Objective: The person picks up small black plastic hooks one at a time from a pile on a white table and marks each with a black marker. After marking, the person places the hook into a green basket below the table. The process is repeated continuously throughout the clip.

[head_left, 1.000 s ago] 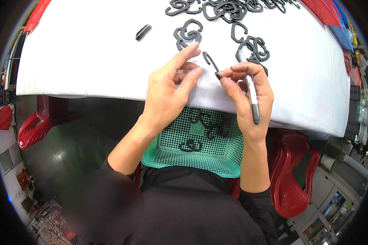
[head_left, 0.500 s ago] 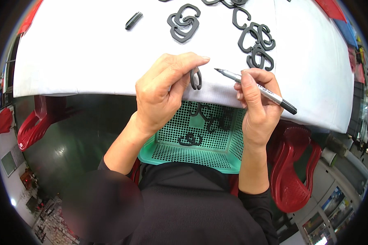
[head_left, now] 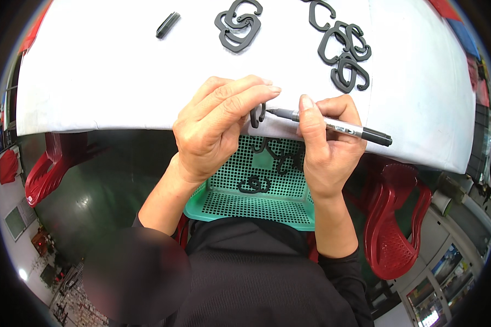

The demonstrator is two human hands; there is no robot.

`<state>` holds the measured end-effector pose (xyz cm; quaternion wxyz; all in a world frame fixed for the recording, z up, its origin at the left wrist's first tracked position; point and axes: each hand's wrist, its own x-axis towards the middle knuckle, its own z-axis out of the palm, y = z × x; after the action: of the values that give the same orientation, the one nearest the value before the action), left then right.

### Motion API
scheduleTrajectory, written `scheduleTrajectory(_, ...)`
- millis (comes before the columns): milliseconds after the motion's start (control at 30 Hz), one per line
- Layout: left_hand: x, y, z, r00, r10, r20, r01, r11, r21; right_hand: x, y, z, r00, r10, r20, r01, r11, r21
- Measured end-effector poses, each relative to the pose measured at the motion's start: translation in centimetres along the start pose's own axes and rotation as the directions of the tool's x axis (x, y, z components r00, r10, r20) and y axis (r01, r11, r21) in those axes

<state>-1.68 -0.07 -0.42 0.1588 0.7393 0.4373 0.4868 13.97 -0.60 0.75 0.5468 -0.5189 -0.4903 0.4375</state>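
Observation:
Between the fingers of my left hand [head_left: 213, 128], a black carabiner-like hook [head_left: 258, 116] is pinched on edge, just above the table's near side. Its upper part is hidden by the fingers. My right hand [head_left: 330, 144] grips a grey and black marker pen [head_left: 341, 127], uncapped, with its tip at the hook's right side. From this angle I cannot tell whether the tip touches it. A black pen cap [head_left: 168, 25] lies on the table at the far left. Several more black hooks [head_left: 235, 41] lie overlapping at the far middle, and others [head_left: 346, 73] in a pile at the right.
A white-covered table [head_left: 103, 82] spans the far side. Below its edge a green mesh basket [head_left: 251, 204] rests against my body, with several black hooks [head_left: 253, 185] inside. Red plastic chairs stand at the left [head_left: 52, 163] and at the right [head_left: 390, 234].
My right hand has moved left, bringing the marker tip up to the hook. The left hand has shifted slightly left and nearer, still pinching the hook.

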Motion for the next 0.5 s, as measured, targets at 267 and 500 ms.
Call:
scheduleTrajectory(267, -0.18, -0.27, 0.17, 1.000, 0.029, -0.010, -0.029, 1.000, -0.001, 0.14, -0.06, 0.08, 1.000, 0.006, 0.014, -0.005, 0.999, -0.032)
scheduleTrajectory(500, -0.21, -0.42, 0.21, 0.999, 0.041, -0.010, -0.041, 0.999, 0.002, 0.04, -0.53, 0.14, 0.999, 0.033, 0.031, -0.031, 0.998, -0.057)
